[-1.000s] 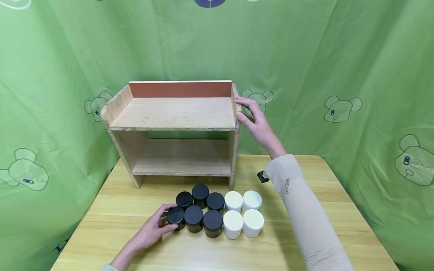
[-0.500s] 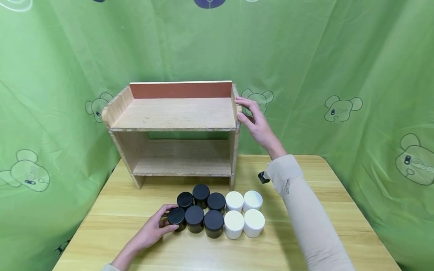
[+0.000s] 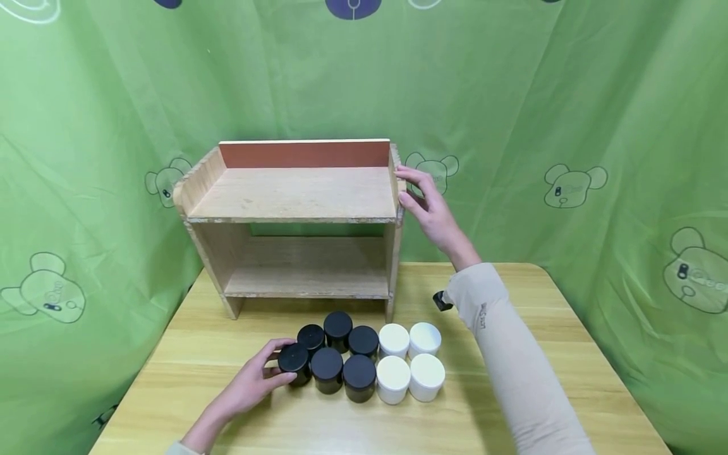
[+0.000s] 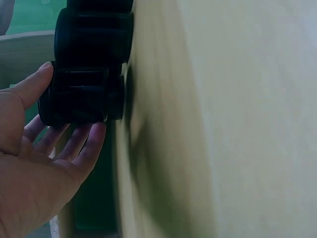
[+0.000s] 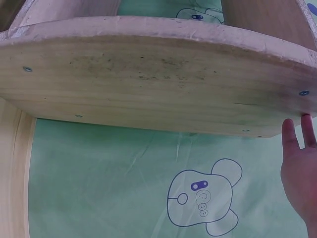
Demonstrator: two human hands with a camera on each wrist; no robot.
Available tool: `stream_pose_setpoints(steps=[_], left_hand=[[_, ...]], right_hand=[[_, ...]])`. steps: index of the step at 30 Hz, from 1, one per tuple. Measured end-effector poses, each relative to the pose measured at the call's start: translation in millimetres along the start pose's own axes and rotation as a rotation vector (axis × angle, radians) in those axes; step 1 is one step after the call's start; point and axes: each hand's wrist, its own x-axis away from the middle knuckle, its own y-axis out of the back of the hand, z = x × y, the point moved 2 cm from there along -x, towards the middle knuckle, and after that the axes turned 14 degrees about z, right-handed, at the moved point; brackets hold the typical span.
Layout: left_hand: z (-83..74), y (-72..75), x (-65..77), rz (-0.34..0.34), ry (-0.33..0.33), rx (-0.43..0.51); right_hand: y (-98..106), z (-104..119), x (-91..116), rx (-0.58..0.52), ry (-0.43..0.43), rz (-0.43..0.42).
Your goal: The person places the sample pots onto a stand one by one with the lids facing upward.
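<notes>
My left hand point(image 3: 248, 383) grips a black lidded jar point(image 3: 294, 360) at the left end of a group of jars, thumb on the near side and fingers round the far side. In the left wrist view, this jar point(image 4: 79, 94) sits between the thumb and fingers, its base close over the table. Several more black jars point(image 3: 359, 374) and several white jars point(image 3: 392, 375) stand to its right in two rows. My right hand point(image 3: 434, 215) touches the upper right side panel point(image 3: 400, 186) of a wooden two-tier shelf point(image 3: 292, 193) with nearly straight fingers.
The shelf stands at the back of the wooden table point(image 3: 500, 392), behind the jars; its lower board point(image 3: 307, 278) shows below the top one. A green curtain point(image 3: 489, 95) with bear outlines hangs all round. The right sleeve point(image 3: 512, 354) crosses the table's right side.
My left hand has shifted the leftmost black jar slightly up and to the left, away from its neighbour. The right hand stays at the shelf. The view has tilted slightly.
</notes>
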Motion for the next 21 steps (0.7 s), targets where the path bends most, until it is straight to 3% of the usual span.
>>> stream_pose_setpoints(steps=[12,21], left_hand=[[-24.0,20.5,-3.8,-0.032,-0.014,-0.047],[-48.9,39.0,-2.0,-0.065,-0.081,-0.098]], right_hand=[[0,-3,0,-0.005,0.006,-0.003],[-1,-3,0,-0.016,0.006,-0.004]])
